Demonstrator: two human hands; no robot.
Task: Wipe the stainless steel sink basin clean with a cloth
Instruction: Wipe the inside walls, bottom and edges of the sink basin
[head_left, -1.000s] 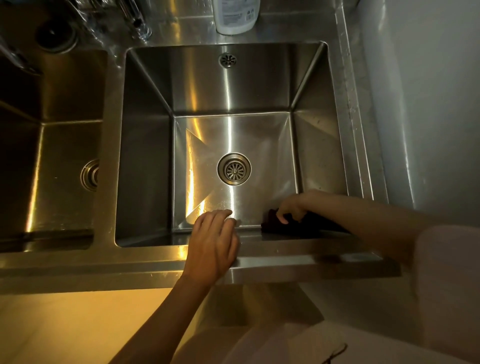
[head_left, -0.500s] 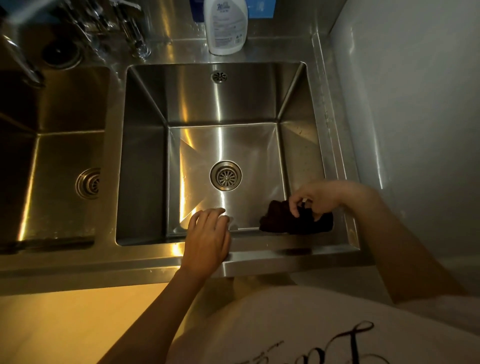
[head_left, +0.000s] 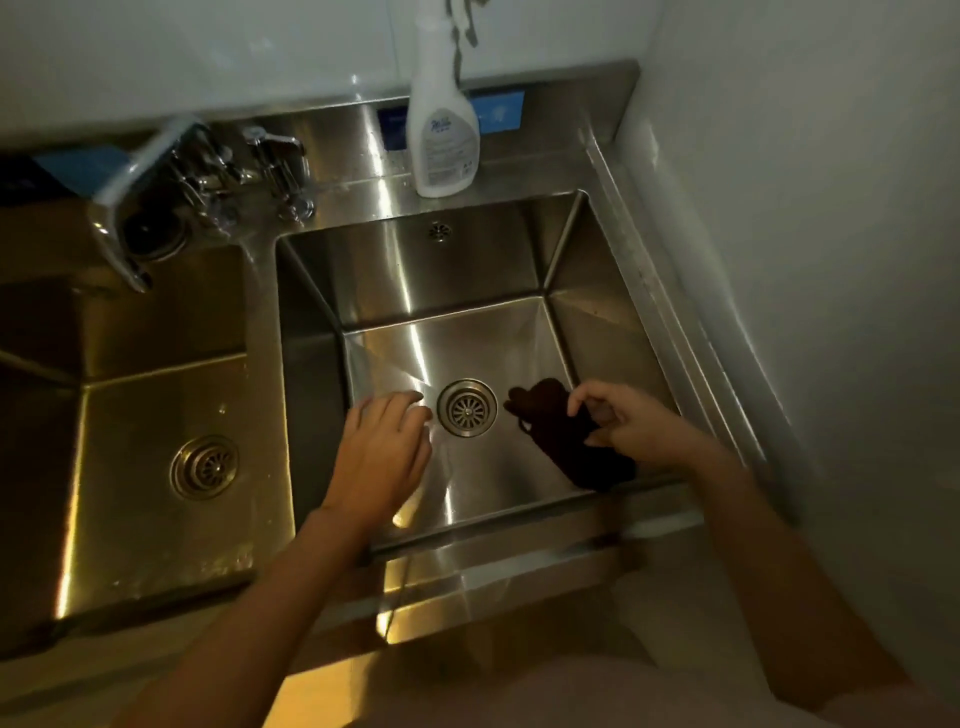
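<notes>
Dark cloth (head_left: 571, 441) at lower right of the sink basin (head_left: 447, 291) floor, between drain (head_left: 466, 407) and right wall, near the front wall. Right hand (head_left: 631, 426) pinches it with curled fingers. Left hand (head_left: 382, 452) hovers flat, fingers straight, left of the drain. Basin floor beyond the drain is bare steel. Spray bottle (head_left: 442, 135) upright on the surface (head_left: 363, 192) behind the basin; faucet (head_left: 156, 197) upper left; second basin (head_left: 156, 415) at left; wall (head_left: 805, 208) close on the right.
</notes>
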